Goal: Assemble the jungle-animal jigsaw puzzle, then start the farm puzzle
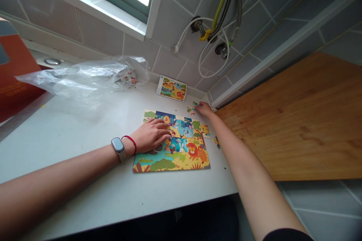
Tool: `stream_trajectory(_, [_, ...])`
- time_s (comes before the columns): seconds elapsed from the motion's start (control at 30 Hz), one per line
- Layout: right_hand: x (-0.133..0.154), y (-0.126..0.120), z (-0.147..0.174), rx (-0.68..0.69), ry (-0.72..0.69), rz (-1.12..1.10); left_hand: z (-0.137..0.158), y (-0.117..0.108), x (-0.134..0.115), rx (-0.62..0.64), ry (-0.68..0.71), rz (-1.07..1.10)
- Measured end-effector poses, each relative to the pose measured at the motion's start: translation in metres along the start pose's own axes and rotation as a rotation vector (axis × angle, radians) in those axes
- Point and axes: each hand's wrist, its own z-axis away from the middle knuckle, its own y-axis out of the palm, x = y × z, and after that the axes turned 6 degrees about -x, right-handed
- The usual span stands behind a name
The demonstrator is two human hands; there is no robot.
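Observation:
A jigsaw puzzle (186, 160) of cartoon animals lies mostly assembled on the white counter. Elephants, lions, a rabbit and crocodiles show on it. My left hand (151, 134) rests flat on the puzzle's left part, fingers stretched out, covering some of the picture. Past the puzzle's far right corner, my right hand (204, 109) has its fingers closed at a small puzzle piece (194, 104). Another loose piece (190, 110) lies just beside those fingertips. At the puzzle's right edge sits a yellow piece (205, 130), and one more piece (217, 142) is partly hidden by my right forearm.
A small picture card (172, 88) of the puzzle leans near the tiled wall. Crumpled clear plastic bag (93, 77) and an orange box (17, 64) occupy the left. A wooden board (296, 128) borders the right; hoses and a white cable (200, 60) hang above.

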Motion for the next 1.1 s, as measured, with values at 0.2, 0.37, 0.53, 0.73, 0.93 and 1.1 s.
stream_trajectory(0.2, [0.002, 0.015, -0.015, -0.047, 0.13, -0.111, 0.0, -0.001, -0.001, 0.016, -0.002, -0.015])
stream_trajectory(0.37, [0.008, 0.011, -0.011, -0.109, 0.133, -0.24, 0.0, 0.0, 0.0, 0.02, -0.009, -0.01])
stream_trajectory(0.53, [0.024, -0.007, 0.003, -0.125, 0.103, -0.472, 0.001, 0.001, 0.0, -0.012, -0.008, 0.009])
stream_trajectory(0.73, [0.043, -0.029, 0.051, -0.046, 0.04, -0.761, 0.001, 0.002, 0.001, -0.049, -0.009, 0.054])
stream_trajectory(0.93, [0.052, -0.016, 0.143, 0.039, 0.057, -1.077, 0.001, 0.001, 0.001, -0.016, 0.003, 0.015])
stream_trajectory(1.1, [0.057, -0.002, 0.185, -0.084, 0.104, -1.277, 0.001, -0.001, 0.002, -0.012, -0.032, 0.071])
